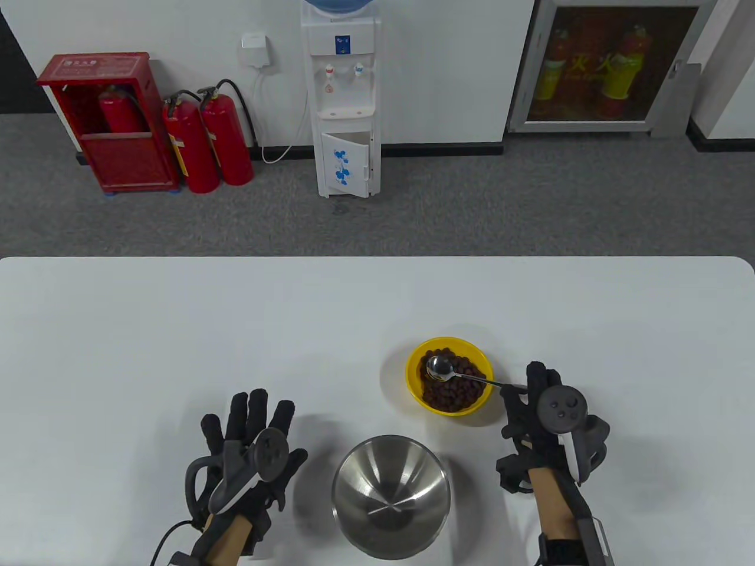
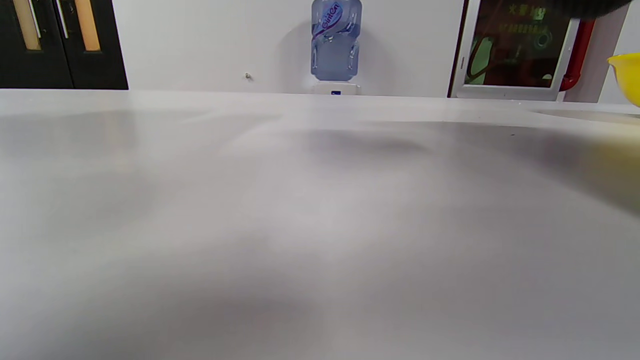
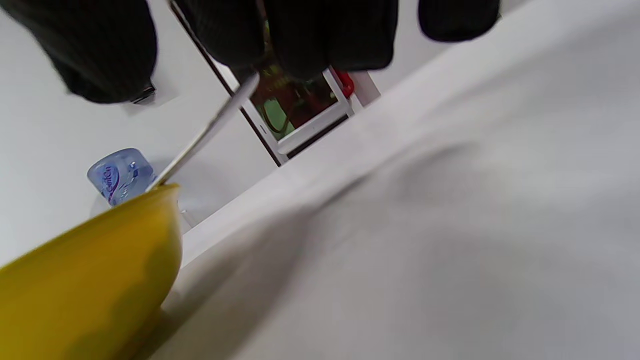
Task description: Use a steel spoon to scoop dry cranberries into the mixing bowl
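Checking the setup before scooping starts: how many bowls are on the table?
2. The yellow bowl of dry cranberries sits right of centre, the steel spoon in it. The empty steel mixing bowl sits nearer the front edge.

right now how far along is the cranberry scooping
Early. Done: the right hand holds the spoon by its handle, with the spoon's head over the cranberries in the yellow bowl. In hand: the first scoop; the spoon looks empty. Left: the steel bowl shows no cranberries, so all the transfers remain. The left hand rests flat on the table.
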### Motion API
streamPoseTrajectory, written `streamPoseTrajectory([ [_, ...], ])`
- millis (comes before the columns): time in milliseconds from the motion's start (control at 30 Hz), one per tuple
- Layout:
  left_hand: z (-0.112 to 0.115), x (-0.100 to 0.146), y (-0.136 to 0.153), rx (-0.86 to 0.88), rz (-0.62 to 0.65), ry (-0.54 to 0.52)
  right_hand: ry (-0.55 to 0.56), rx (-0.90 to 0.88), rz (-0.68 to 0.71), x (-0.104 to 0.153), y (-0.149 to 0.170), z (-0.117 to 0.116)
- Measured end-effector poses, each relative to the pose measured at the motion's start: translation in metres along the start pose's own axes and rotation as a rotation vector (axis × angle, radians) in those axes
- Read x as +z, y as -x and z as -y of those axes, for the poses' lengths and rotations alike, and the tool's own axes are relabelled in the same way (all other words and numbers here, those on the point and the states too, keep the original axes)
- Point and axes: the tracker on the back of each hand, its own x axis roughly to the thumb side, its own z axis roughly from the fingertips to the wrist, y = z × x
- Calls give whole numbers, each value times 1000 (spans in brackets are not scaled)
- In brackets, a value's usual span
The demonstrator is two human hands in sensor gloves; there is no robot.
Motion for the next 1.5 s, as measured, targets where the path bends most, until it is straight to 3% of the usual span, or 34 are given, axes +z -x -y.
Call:
streamPoseTrajectory([
  [200,0,0,-3,14,14,-1,-72,-18,2,-3,1,-6],
  [467,-2,1,-3,22,19,-20,-38,-41,47,1,-6,-5],
  [733,-3,2,-3,18,15,-16,-207,-153,219,7,-22,-11],
  [867,-4,2,-3,11,14,-20,-207,-138,313,13,-28,-13],
  [967,-4,2,-3,5,14,-19,-252,-222,399,17,-29,-12],
  [1133,-3,2,-4,8,14,-5,-102,-198,487,31,-27,3],
  [1367,-5,5,-5,15,18,-5,277,185,589,58,-41,29],
  [1500,-4,4,-5,12,14,0,360,337,642,63,-46,28],
])
